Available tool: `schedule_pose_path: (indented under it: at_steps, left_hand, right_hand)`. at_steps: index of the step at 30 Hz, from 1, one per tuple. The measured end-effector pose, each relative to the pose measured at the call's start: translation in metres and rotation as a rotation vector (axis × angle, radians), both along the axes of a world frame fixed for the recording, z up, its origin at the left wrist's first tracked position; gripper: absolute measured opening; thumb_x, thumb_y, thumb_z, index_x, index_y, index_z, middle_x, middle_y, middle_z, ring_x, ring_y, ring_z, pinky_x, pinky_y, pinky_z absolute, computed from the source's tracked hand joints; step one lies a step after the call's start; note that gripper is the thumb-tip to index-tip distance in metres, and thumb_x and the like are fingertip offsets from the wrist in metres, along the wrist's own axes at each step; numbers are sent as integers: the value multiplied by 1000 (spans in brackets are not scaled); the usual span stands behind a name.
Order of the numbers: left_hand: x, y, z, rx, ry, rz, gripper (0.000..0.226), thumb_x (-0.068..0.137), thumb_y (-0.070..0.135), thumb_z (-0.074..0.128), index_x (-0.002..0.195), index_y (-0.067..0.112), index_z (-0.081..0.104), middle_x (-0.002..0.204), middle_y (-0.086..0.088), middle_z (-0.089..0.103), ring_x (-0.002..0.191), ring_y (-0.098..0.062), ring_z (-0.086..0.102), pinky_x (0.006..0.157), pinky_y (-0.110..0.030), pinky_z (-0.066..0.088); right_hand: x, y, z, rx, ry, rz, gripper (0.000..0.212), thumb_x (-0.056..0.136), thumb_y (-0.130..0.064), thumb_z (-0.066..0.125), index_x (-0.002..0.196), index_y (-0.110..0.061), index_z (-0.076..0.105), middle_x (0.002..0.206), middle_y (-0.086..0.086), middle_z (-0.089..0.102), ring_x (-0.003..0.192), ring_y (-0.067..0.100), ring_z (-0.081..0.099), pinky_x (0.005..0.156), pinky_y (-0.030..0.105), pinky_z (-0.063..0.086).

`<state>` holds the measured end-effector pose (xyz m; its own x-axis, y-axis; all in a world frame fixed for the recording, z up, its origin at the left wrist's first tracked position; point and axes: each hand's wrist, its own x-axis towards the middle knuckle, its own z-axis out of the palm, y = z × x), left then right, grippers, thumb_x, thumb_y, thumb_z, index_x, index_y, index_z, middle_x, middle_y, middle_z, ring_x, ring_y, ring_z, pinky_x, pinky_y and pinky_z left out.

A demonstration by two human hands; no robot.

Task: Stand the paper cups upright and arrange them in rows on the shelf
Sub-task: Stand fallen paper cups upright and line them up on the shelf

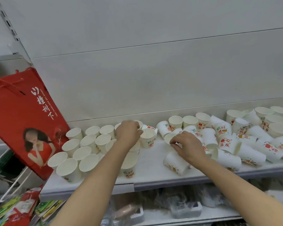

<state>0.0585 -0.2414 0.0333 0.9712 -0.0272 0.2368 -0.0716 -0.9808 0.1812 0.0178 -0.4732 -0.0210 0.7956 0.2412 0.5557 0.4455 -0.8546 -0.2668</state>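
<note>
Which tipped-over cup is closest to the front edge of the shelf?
The paper cup lying on its side just under the right hand. It sits alone nearer the shelf front; the other fallen cups are heaped farther right.

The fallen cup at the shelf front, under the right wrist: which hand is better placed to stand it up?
The right hand: the fallen cup lies directly beneath it.

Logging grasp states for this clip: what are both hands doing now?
Left hand: grips an upright paper cup by its rim.
Right hand: pinches the rim of a tipped cup.
</note>
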Motion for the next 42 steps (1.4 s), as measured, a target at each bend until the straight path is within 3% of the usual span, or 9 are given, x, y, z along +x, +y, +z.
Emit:
schedule_pose_path:
  at_steps: [8,12,17,22,29,31,34,38,42]
  left_hand:
    - [76,-59,-28,390,186,176,33,93,33,48,120,19,61,126,-7,51,116,-27,45,89,-35,38]
    - [87,-72,-39,459,277,171,39,90,38,44,122,20,60,128,-8,45,118,-29,37,91,-35,32]
    - [91,-79,-44,366,265,80,49,99,49,32,124,17,59,130,-9,51,122,-29,38,95,-37,33]
    - [94,-77,-43,304,332,78,46,99,50,33,120,20,62,127,-8,60,125,-29,41,95,-35,33]
    - [91,-66,-55,234,339,-41,45,98,52,33,109,27,69,111,-5,66,115,-30,44,84,-36,34]
    - [94,-61,-52,186,268,-49,36,97,46,42,103,26,70,105,-5,69,108,-28,52,79,-33,37]
    - [100,-56,-44,303,125,32,22,92,33,55,106,21,67,107,-4,68,107,-27,54,79,-31,38]
    - [105,-63,-41,291,220,114,21,88,30,59,106,20,66,109,-4,67,107,-25,58,75,-29,37]
    - [107,-66,-41,38,331,190,21,80,34,71,94,20,64,98,-1,66,96,-23,63,66,-27,41]
  right_hand:
    - [44,-39,3,-7,-16,39,17,66,-13,82,69,-22,68,65,-10,64,64,17,54,57,28,38]
    - [68,-37,6,-7,-16,57,14,68,-13,80,70,-21,69,63,-7,64,64,19,55,57,27,34]
    - [115,-16,10,-82,47,28,5,76,-15,70,79,-19,72,74,-4,68,78,24,57,62,32,43]
    - [160,1,7,-298,185,-11,28,83,-34,61,106,-21,65,103,-5,66,104,21,43,88,33,34]
    - [178,11,-10,-531,340,-60,46,87,-52,48,113,-15,59,116,3,59,115,29,35,101,39,24]
    - [177,12,-9,-536,359,-71,46,87,-52,46,112,-15,59,118,3,59,116,30,35,101,41,23]
    - [176,15,-3,-522,397,-87,44,86,-52,49,110,-16,59,119,4,58,118,31,34,100,42,22]
    - [175,12,2,-384,389,-100,35,80,-50,58,97,-20,63,108,2,62,111,28,38,90,39,25]
    - [173,4,9,-203,409,-77,18,80,-43,63,86,-27,68,95,-5,66,108,22,39,86,35,22]
